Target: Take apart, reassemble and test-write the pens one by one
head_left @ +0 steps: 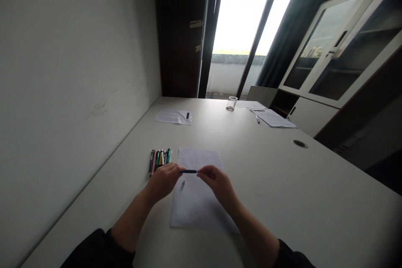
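A dark blue pen [190, 171] is held level between my two hands, above a sheet of paper [196, 205] whose upper part bears lines of writing. My left hand [165, 179] pinches the pen's left end, and my right hand [218, 182] pinches its right end. On the sheet, just below the pen, lies a small dark piece [183, 183], perhaps a pen part; it is too small to tell. Several pens [158, 159] of different colours lie side by side left of the paper, partly covered by my left hand.
At the back stands a clear glass [231, 104]. Papers [273, 118] with a pen [257, 119] beside them lie at the far right, another sheet [174, 117] at the far left. A round cable hole [300, 144] is set in the white table [282, 197]. A wall [94, 71] borders the left side.
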`<action>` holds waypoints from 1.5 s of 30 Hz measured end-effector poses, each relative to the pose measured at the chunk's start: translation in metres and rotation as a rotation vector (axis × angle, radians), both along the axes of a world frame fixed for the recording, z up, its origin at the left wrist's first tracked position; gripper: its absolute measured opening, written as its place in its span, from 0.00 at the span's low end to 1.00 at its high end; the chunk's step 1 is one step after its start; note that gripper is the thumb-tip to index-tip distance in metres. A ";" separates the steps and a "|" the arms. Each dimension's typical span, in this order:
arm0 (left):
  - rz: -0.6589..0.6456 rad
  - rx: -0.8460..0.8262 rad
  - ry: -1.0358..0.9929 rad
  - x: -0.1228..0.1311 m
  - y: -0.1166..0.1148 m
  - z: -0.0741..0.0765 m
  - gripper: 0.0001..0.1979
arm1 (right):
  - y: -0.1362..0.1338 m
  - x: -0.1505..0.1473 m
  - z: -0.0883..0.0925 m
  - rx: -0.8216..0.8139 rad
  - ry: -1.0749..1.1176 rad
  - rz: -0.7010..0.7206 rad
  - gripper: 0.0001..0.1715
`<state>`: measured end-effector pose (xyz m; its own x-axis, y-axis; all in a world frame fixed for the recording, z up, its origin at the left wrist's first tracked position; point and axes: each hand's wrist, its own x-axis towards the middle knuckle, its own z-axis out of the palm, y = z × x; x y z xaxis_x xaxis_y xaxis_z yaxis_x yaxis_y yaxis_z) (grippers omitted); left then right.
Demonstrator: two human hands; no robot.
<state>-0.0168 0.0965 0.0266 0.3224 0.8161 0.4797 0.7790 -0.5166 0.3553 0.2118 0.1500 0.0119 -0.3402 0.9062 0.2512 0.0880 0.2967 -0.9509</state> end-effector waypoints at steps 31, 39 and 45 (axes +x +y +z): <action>0.040 0.015 0.029 -0.014 -0.001 0.009 0.09 | 0.001 -0.003 -0.002 0.323 -0.354 0.024 0.04; 0.093 0.011 0.014 -0.022 -0.002 0.009 0.09 | -0.012 -0.027 0.008 0.507 -0.735 0.182 0.11; 0.093 0.020 0.015 -0.024 -0.002 0.008 0.10 | -0.012 -0.045 0.006 0.539 -0.879 0.216 0.09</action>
<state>-0.0406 0.0949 0.0350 0.2524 0.8331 0.4922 0.8292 -0.4484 0.3337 0.1665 0.1381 0.0179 -0.7392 0.6462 0.1896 0.5773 0.7530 -0.3158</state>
